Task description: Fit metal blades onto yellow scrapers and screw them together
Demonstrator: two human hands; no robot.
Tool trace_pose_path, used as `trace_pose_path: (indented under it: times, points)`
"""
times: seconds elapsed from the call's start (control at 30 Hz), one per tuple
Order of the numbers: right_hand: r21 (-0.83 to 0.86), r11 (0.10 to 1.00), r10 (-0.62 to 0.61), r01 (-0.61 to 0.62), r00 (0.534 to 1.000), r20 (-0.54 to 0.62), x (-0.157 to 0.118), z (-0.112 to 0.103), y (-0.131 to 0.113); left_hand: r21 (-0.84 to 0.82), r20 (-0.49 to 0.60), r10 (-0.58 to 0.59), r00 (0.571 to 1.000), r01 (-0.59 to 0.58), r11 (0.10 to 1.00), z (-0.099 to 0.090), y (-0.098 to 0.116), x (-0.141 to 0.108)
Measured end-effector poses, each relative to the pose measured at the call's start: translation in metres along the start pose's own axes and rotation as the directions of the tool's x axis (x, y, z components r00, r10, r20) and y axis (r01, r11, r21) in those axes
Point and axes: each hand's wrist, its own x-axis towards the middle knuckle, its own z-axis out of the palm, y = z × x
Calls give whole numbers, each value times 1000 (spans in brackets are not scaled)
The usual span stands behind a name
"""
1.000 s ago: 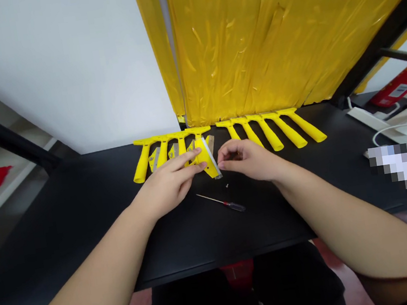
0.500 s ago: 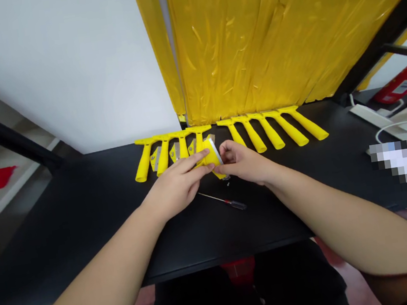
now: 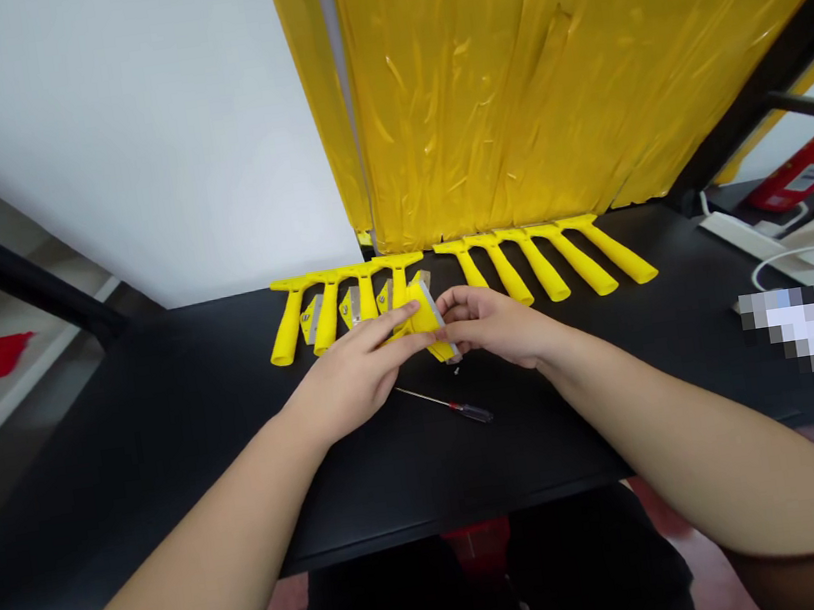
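Observation:
A yellow scraper head (image 3: 425, 315) with a pale metal edge is tilted between my hands above the black table. My left hand (image 3: 352, 373) grips it from the left, fingers laid along the yellow body. At its right side, my right hand (image 3: 489, 324) pinches the metal edge with curled fingers. Just below lies a tiny screw (image 3: 457, 371). A screwdriver (image 3: 471, 411) with a dark clear handle rests on the table nearer to me. Behind my left hand, several small yellow-and-metal blade pieces (image 3: 313, 319) lie between yellow handles (image 3: 287, 327).
More yellow handles (image 3: 544, 265) are lined up at the back right. A white panel (image 3: 128, 152) and a yellow plastic sheet (image 3: 482, 82) stand behind the black table (image 3: 171, 459). A white cable (image 3: 797, 248) and a red package (image 3: 803, 163) are at the right.
My right hand has moved slightly left, and its fingers are now on the metal edge of the scraper head. The scraper head has tilted a little; the screwdriver stays put.

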Motion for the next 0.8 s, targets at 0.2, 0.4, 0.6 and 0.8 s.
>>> trace_pose_path:
  times: [0.2,0.4,0.6,0.8]
  points:
    - [-118,993,-25,21,999,-30,2,-8,-3,-33,3,-6,1000,6,999,-3,1,0]
    - [-769,599,-352,225,936,0,2,-22,-2,-288,-91,-116,989,86,954,-6,-1,1]
    - [-841,400,-279,365,922,268,5,-18,8,-905,-153,-439,885,52,422,-2,-1,7]
    - [-878,318,-224,358,928,298,11,-12,12,-983,163,-590,791,78,-166,-8,9,13]
